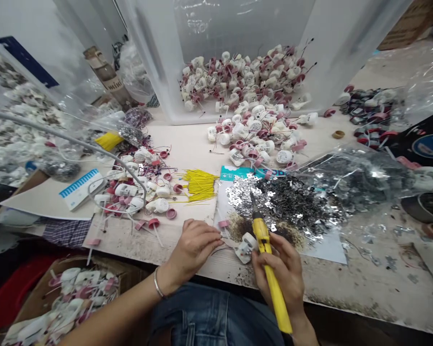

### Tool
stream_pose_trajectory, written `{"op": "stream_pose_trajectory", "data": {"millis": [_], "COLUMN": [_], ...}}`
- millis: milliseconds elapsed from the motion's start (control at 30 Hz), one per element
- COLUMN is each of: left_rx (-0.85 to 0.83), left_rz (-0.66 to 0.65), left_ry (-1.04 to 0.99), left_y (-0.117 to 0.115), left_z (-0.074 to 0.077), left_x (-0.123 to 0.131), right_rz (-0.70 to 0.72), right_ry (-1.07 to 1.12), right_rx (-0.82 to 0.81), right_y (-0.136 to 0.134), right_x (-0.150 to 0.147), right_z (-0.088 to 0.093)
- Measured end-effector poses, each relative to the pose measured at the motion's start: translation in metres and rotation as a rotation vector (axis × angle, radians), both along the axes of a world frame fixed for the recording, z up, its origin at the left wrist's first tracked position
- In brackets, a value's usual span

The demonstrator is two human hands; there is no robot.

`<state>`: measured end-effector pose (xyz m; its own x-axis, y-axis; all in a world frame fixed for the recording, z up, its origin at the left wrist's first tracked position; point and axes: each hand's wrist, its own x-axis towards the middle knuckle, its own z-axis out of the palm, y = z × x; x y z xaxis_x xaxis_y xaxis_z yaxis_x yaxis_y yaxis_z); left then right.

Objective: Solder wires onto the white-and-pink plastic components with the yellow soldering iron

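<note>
My right hand (283, 271) is closed around a yellow-handled soldering iron (269, 259), whose tip points up toward a heap of small shiny metal pieces (292, 202). Just left of the iron lies a small white plastic part (246, 247) with thin wires. My left hand (195, 247) is curled, its fingertips pinched on a thin wire (223, 249) that runs to that part. Both hands rest at the near edge of the wooden bench (187, 144).
A clear bin (159, 72) at the back spills white and pink parts (252, 110) onto the bench. Yellow wires (200, 185) and more parts (140, 185) lie left. A cardboard box of parts (65, 298) sits lower left. Plastic bags lie left and right.
</note>
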<state>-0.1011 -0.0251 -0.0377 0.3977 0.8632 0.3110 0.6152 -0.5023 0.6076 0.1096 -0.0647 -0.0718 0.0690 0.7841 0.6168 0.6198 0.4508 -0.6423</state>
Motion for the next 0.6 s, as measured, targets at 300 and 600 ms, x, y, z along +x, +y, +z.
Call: {"op": "stream_pose_trajectory", "data": {"millis": [300,600], "left_rx": [-0.85,-0.028], "left_rz": [0.018,-0.025], "left_ry": [-0.043,-0.143], "left_y": [-0.019,-0.036], "left_z": [0.017,0.01], "left_x": [0.008,0.021], "right_rz": [-0.266,-0.016], "right_ry": [0.33,0.008], "right_rx": [-0.186,-0.007], "right_y": [0.003,-0.003], "right_x": [-0.008,0.004], "right_z": [0.014,-0.006]}}
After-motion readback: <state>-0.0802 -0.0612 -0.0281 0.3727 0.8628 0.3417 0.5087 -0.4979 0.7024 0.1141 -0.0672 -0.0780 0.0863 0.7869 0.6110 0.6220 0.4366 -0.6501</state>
